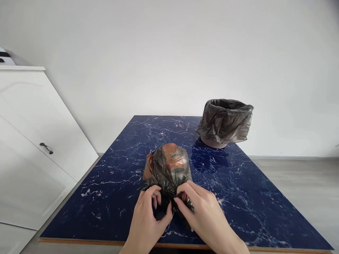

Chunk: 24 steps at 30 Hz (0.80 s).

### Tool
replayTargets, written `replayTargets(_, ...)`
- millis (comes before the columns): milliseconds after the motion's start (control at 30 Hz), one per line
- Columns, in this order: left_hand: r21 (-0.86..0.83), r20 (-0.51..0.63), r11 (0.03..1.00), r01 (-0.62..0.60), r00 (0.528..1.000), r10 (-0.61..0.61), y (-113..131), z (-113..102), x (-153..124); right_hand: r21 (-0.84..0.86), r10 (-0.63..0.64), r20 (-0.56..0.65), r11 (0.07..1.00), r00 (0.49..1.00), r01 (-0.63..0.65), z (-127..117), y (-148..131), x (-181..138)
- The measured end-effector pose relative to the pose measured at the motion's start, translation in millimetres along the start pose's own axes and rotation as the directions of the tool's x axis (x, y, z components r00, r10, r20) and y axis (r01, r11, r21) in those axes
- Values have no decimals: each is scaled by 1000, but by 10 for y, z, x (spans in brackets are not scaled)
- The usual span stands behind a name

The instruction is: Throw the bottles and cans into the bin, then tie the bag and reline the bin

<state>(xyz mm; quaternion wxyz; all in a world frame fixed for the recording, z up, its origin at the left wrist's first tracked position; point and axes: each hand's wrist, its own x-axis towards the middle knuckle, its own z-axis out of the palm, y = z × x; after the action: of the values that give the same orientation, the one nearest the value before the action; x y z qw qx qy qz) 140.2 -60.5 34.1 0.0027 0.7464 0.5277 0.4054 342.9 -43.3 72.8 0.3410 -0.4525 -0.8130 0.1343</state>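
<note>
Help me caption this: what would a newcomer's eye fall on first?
The veined blue table dominates the middle. Near its front edge, the left hand touches and the right hand pinches a dark bag showing orange-brown contents. At the back right stands a bin with a black liner.

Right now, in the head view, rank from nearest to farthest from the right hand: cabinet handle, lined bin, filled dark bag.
1. Filled dark bag: centre, pinched by the right hand.
2. Lined bin: on the table, far right.
3. Cabinet handle: left, beyond the table's edge.
</note>
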Motion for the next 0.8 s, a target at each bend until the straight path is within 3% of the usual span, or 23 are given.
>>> replayTargets(267, -85, -147, 995, 60, 986, -73, -13, 3, -42, 388, 163, -245, 920, 956, -57, -107, -188, 23)
replayTargets(467, -21, -134, 997, 73, 988, -76, -5, -68, 28, 692, 397, -185, 702, 899, -168, -132, -195, -67)
replayTargets(533, -36, -136, 990, 133, 981, -137, -29, -109, 61, 733, 459, -144, 645, 877, -217, -156, -156, -114)
replayTargets(600, -96, -141, 963, 252, 954, -264, -99, -149, 84, 765, 526, -154, 599, 837, -236, -183, -106, -143)
replayTargets(700, -182, -116, 877, 444, 876, -467, -268, -208, 107, 819, 662, -217, 523, 717, -235, -227, -5, -147)
replayTargets(800, -240, -46, 785, 572, 801, -597, -385, -262, 108, 858, 754, -172, 430, 634, -280, -259, 112, -163)
